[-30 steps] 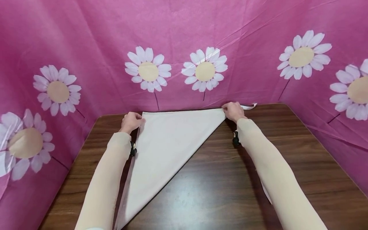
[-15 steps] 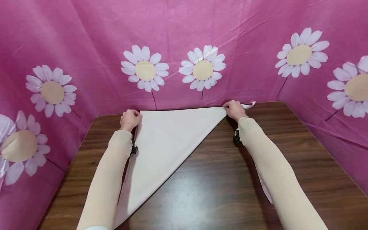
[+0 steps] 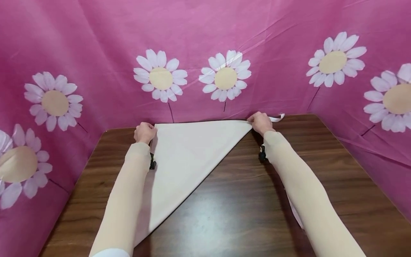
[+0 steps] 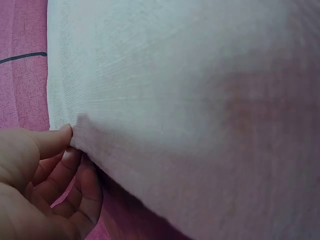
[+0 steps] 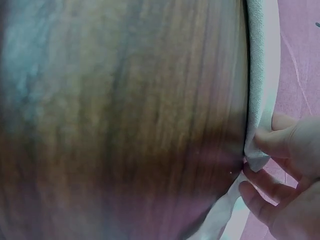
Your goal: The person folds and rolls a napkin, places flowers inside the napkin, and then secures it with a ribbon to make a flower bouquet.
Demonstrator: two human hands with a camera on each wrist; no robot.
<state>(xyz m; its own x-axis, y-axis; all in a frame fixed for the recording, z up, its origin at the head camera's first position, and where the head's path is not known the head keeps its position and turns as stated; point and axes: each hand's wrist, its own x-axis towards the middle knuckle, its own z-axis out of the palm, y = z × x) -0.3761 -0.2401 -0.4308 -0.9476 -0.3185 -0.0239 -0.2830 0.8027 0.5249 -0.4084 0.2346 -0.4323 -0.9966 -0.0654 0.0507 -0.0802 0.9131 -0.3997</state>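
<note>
A cream cloth [image 3: 189,153], folded into a triangle, spreads across the left half of the brown table, its long slanted edge facing right. At its back left corner my left hand [image 3: 145,132] pinches the hem between thumb and fingers; in the left wrist view the cloth [image 4: 165,85] fills most of the picture, one edge drawn up. My right hand [image 3: 261,123] pinches the pointed back right corner. The right wrist view shows that narrow folded tip [image 5: 257,157] between thumb and fingers. A white strap [image 3: 277,118] trails out beyond the right hand.
The wooden table [image 3: 321,160] ends at a pink curtain [image 3: 273,28] printed with white daisies, close behind the cloth and around both sides. A pale strip [image 3: 294,210] shows beside the right forearm. Black wrist cameras [image 3: 262,154] sit under the wrists.
The cloth's near tip has drawn away from the bottom of the view, and the left forearm now covers more of its left edge. Both hands keep hold of their corners, nearly in place.
</note>
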